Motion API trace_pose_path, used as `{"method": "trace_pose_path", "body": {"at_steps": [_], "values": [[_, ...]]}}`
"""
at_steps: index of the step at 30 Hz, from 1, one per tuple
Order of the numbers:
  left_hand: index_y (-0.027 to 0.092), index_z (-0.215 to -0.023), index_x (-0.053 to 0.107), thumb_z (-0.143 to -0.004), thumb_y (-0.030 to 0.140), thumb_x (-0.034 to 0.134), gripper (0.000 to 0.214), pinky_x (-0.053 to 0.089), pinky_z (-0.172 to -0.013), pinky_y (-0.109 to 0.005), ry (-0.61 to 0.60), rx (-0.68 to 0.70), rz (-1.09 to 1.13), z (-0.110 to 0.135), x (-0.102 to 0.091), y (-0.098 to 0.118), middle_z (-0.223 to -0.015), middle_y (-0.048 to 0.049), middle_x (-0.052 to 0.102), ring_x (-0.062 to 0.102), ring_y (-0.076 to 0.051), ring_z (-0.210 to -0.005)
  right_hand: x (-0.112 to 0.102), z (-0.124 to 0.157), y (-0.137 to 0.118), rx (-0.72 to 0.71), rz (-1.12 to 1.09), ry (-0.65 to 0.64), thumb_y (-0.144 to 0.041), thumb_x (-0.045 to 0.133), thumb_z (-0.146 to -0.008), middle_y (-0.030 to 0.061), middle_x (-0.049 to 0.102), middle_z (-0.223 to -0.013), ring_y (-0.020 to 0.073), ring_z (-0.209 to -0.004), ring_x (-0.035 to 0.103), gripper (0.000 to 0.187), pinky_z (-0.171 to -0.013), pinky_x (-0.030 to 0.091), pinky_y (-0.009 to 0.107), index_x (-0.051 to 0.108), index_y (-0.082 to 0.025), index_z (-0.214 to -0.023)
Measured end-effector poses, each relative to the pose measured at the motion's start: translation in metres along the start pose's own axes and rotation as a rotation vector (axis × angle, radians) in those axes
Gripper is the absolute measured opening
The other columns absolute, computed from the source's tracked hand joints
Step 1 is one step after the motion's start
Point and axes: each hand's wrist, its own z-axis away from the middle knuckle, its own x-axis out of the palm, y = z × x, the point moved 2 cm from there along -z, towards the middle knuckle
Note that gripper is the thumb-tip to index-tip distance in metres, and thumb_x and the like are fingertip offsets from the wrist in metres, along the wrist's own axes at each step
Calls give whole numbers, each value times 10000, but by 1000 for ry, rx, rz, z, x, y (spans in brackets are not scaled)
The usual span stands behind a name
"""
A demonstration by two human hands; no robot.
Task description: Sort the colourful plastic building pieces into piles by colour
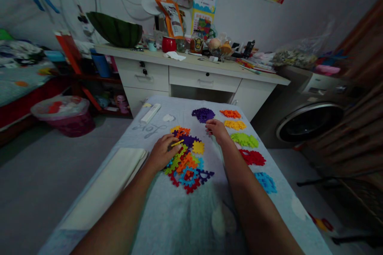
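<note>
A mixed heap of colourful flat plastic puzzle pieces [187, 161] lies in the middle of a cloth-covered table [179, 215]. My left hand [164, 152] rests on the heap's left side, fingers closed on a thin yellow piece [177, 142]. My right hand [217, 129] reaches just below a purple pile [203, 114], fingers curled down; what they hold is hidden. Sorted piles run down the right: orange [230, 114], yellow [235, 124], green [244, 140], red [253, 157], blue [265, 182].
A folded cream cloth [107, 185] lies along the table's left edge, a white stick-shaped object [151, 112] at its far left. Behind stand a cluttered white desk [191, 73], a washing machine [311, 117] on the right and a pink bin [64, 115] on the left.
</note>
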Motion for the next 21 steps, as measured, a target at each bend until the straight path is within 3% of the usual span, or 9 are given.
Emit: {"method": "trace_pose_path", "body": {"at_steps": [4, 9, 13, 18, 21], "values": [[215, -1039, 679, -851, 515, 548, 377, 447, -1032, -436, 3, 8, 4, 0, 0, 0, -1195, -83, 614, 582, -258, -1153, -2, 23, -10, -151, 486, -268, -176, 667, -690, -34, 592, -678, 91, -610, 528, 107, -574, 398, 208, 618, -161, -784], [217, -1040, 675, -855, 521, 542, 380, 443, -1036, -432, 7, 13, 21, 0, 0, 1, -1192, -84, 612, 573, -254, -1163, 6, 40, -16, -184, 877, -491, -167, 771, -610, -42, 608, -759, 104, -661, 523, 342, -593, 370, 212, 622, -182, -918], [226, -1040, 675, -853, 522, 542, 374, 435, -1046, -434, 8, 12, 21, 0, 0, 0, -1182, -78, 616, 569, -252, -1172, 10, 44, -17, -158, 930, -492, -90, 727, -613, -70, 571, -681, 96, -612, 498, 379, -562, 334, 204, 584, -193, -948], [221, -1059, 675, -855, 529, 536, 395, 424, -1059, -450, -6, -5, 11, 1, 0, -1, -1223, -86, 603, 555, -263, -1198, -3, 41, -22, -144, 778, -558, -94, 663, -651, -78, 537, -634, 85, -575, 476, 228, -545, 321, 199, 577, -183, -843], [218, -1059, 679, -849, 523, 540, 396, 417, -1067, -457, -9, -13, 11, 1, -1, 1, -1232, -89, 600, 553, -268, -1203, -12, 34, -26, -221, 691, -444, -113, 628, -689, -65, 507, -635, 89, -587, 462, 115, -553, 319, 202, 555, -175, -753]]}}
